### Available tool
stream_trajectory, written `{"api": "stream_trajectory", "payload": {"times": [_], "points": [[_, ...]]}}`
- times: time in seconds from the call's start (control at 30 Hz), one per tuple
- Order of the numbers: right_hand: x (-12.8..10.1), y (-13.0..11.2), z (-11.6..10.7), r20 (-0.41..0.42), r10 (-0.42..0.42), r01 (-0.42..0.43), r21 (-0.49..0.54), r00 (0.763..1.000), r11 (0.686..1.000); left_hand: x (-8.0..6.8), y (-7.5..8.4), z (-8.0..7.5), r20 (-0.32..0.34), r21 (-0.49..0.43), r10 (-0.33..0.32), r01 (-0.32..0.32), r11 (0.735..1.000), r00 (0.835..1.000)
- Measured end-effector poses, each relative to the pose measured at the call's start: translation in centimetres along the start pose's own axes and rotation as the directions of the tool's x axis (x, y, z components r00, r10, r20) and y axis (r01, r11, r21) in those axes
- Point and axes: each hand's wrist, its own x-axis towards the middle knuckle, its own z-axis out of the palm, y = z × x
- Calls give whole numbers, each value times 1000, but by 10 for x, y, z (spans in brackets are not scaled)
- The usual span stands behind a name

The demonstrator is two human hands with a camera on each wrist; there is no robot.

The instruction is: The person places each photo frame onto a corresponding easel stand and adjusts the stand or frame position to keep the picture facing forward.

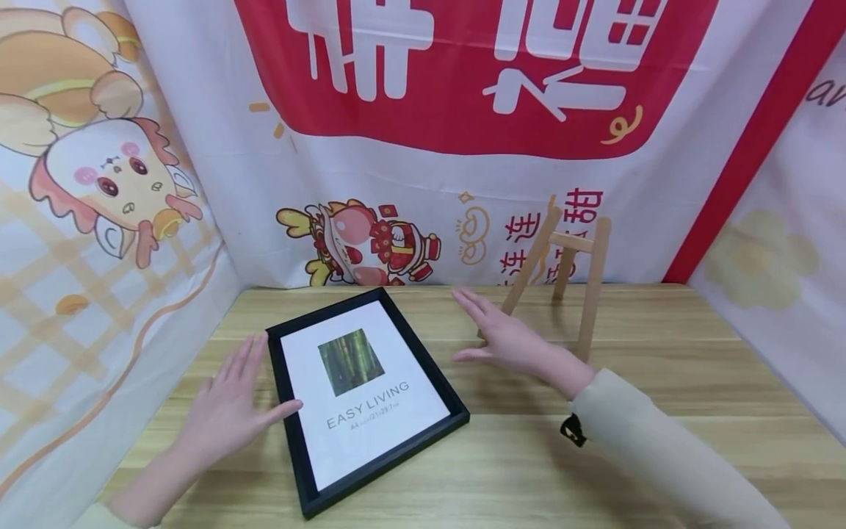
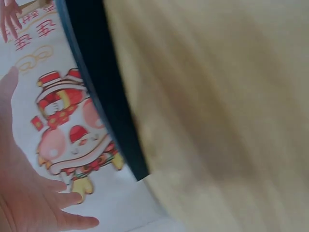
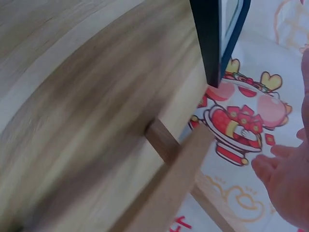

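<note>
1. i see the left hand (image 1: 225, 411) with its fingers straight and spread, gripping nothing; its thumb overlaps the left border of the picture frame (image 1: 366, 400), but i cannot tell whether it touches.
2. the right hand (image 1: 512, 342) is empty too, fingers extended and thumb held apart, beyond the frame's right side and partly covering one leg of the easel (image 1: 597, 279).
3. the frame lies face up on the tabletop (image 1: 661, 382), turned askew, mostly between my two hands.
4. i judge the step to be taking up the frame, so i'd bring both palms to opposite borders and curl the fingertips underneath, keeping thumbs off the sheet (image 1: 370, 448).
5. i'd raise both sides evenly, since a one-sided pull could slide or twist it.
6. the easel stands upright at the right, near the cloth (image 1: 456, 173); i'd steer my right forearm clear, because a knock could tip it.
</note>
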Motion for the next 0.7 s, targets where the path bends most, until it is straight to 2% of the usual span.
{"api": "stream_trajectory", "payload": {"times": [0.1, 0.23, 0.47, 0.7], "points": [[11, 0, 10, 46, 12, -18, 127, 999, 992, -2, -4, 5, 11, -79, -13, 13, 997, 1000], [27, -1, 23, 71, 16, -31, 216, 997, 976, -4, -10, 15, 51, -201, -36, 45, 979, 998], [50, -3, 45, 121, 89, -119, 269, 989, 956, -3, -18, 33, 96, -329, -90, 117, 937, 991], [64, -2, 61, 208, 156, -214, 296, 966, 931, -5, -23, 44, 159, -419, -120, 177, 891, 980]]}}
